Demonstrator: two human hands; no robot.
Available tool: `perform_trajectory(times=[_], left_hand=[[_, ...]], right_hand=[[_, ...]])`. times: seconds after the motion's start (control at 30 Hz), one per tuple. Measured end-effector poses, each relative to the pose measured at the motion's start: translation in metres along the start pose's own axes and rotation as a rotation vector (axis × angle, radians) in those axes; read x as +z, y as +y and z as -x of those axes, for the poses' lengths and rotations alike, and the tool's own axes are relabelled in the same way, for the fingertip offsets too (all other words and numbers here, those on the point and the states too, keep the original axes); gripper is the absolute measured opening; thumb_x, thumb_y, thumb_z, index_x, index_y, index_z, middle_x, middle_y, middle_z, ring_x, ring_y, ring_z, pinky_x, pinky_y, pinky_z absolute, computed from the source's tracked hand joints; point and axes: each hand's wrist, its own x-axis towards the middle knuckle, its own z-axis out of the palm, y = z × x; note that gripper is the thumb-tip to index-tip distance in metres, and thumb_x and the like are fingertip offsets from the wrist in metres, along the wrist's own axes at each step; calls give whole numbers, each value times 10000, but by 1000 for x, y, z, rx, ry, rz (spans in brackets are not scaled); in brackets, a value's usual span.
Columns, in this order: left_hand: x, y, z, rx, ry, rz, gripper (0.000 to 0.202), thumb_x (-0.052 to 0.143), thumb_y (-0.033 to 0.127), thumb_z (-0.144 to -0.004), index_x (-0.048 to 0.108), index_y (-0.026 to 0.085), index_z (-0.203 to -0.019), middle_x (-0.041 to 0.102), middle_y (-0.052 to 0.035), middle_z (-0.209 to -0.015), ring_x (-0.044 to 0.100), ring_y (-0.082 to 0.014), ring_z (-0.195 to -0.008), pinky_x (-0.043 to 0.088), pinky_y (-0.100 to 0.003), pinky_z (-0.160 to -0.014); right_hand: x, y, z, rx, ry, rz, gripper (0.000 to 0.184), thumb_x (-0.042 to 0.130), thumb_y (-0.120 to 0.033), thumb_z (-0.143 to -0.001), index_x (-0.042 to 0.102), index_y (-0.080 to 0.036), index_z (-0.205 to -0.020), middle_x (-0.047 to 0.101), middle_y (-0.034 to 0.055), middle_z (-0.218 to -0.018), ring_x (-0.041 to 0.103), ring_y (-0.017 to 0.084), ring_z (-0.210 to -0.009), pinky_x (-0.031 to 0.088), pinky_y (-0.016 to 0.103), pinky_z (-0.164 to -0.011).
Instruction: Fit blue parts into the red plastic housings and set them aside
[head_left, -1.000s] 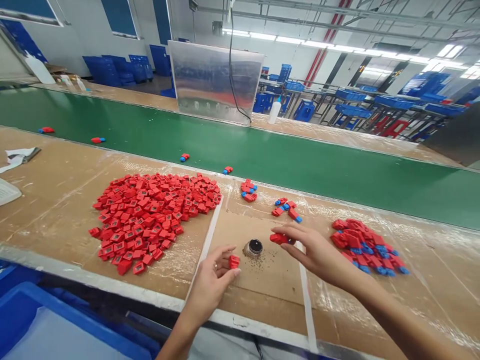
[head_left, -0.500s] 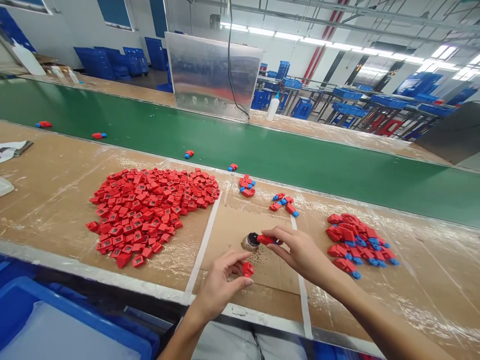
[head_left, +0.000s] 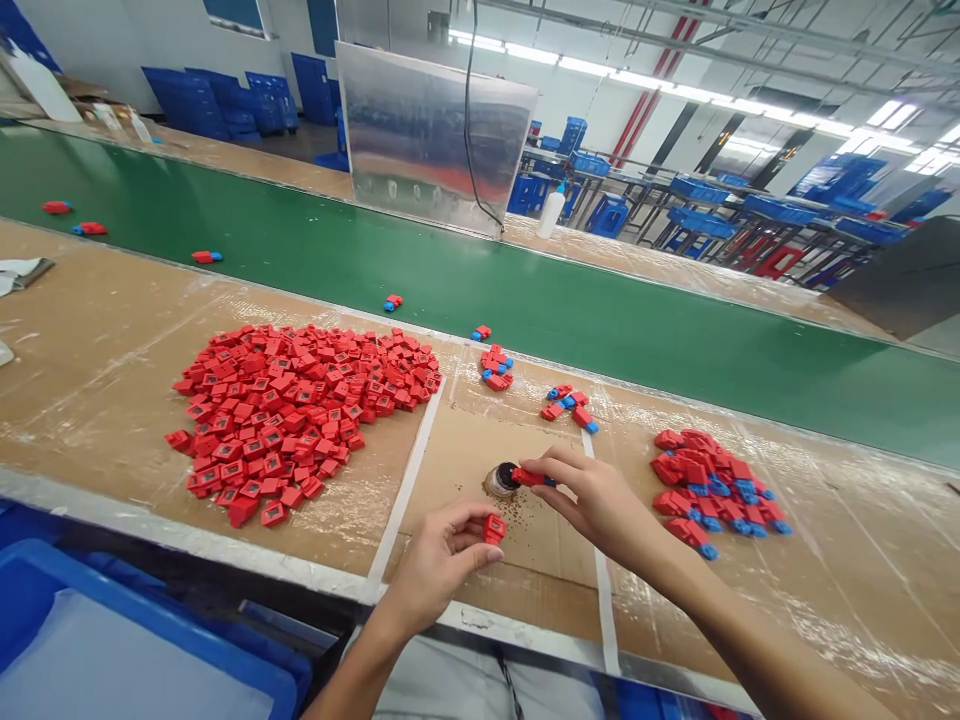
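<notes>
Red piece [head_left: 531, 478] partly hidden by the right fingers [head_left: 551, 465], jar [head_left: 501, 480] contents unclear, specks [head_left: 517, 512] too small to tell, left forearm [head_left: 352, 690], right forearm [head_left: 780, 670] and blue crate [head_left: 75, 580] cut off by the bottom edge

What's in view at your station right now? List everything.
red heap: hundreds, red, on cardboard left of white tape
mixed heap: dozens, red and blue, on cardboard at right
small clusters: two, red and blue, on bench between heaps
belt: one, green, behind bench
loose parts: about five, red, some blue-tipped, on belt
jar: one, dark, between hands, among dark specks
panel: one, silver, beyond belt
bottle: one, white, beyond belt
crates: many, blue, far background
tub: one, blue, lower left
left hand: holding red part
right hand: holding red-and-blue part at jar
</notes>
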Motion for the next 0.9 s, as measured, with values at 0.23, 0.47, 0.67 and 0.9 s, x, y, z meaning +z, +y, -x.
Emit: perform_trajectory(times=[0.23,0.47,0.67,0.9], left_hand=[[0,0,0,14,2,-6,289,714,178,-778,664,167,-1063,662,-24,-910,602,-151,-858,488,-260,-807],[0,-2,1,44,-28,-12,234,689,168,-802,668,183,-1034,651,-13,-907,587,-139,-844,472,-242,-791],[1,-2,-1,41,-43,-5,241,706,176,-793,661,180,-1029,641,-6,-866,583,-137,-820,468,-238,-778],[2,0,-1,24,-63,-3,284,709,210,-807,661,175,-1084,664,-22,-873,590,-144,-816,468,-244,-763]], right_hand=[[-4,-1,-4,-8,55,-28,205,523,-202,-977,607,-178,-1163,639,74,-996,622,213,-890,490,332,-759],[-13,-12,1,46,91,-77,182,556,-204,-967,614,-195,-1139,642,54,-993,614,194,-881,473,312,-762],[-9,-39,14,44,56,-227,217,563,-187,-966,598,-214,-1179,639,41,-999,614,166,-896,472,265,-779],[7,-42,23,64,3,-255,237,548,-173,-971,586,-216,-1201,633,50,-1050,611,172,-951,468,271,-821]])
